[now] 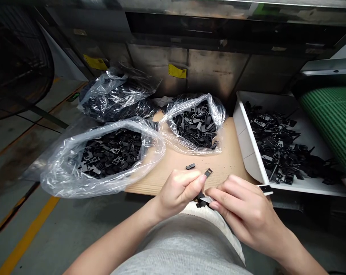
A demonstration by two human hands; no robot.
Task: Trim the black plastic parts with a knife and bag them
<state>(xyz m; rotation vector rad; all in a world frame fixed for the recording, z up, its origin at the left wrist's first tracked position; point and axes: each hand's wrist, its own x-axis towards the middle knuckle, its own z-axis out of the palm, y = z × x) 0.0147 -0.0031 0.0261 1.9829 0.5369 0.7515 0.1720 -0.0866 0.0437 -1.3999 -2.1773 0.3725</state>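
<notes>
My left hand (183, 189) is closed, pinching a small black plastic part (208, 172) whose end with a rectangular opening sticks out past the thumb. My right hand (244, 208) is wrapped round a knife. The knife's silver blade (207, 199) points left beneath my left hand, and its white and black handle end (266, 189) shows behind the knuckles. Right by the blade is a clump of black plastic (201, 201); whether it joins the held part I cannot tell. One loose black part (190, 166) lies on the cardboard (173, 164) just beyond my left hand.
Open clear bags of black parts stand at left (101, 187) and at the back middle (190, 147). Another bag (118, 95) sits behind. To the right, a white bin (250, 141) holds a heap of black pieces, beside a green conveyor belt (333, 110). A metal machine wall (215, 68) closes off the back.
</notes>
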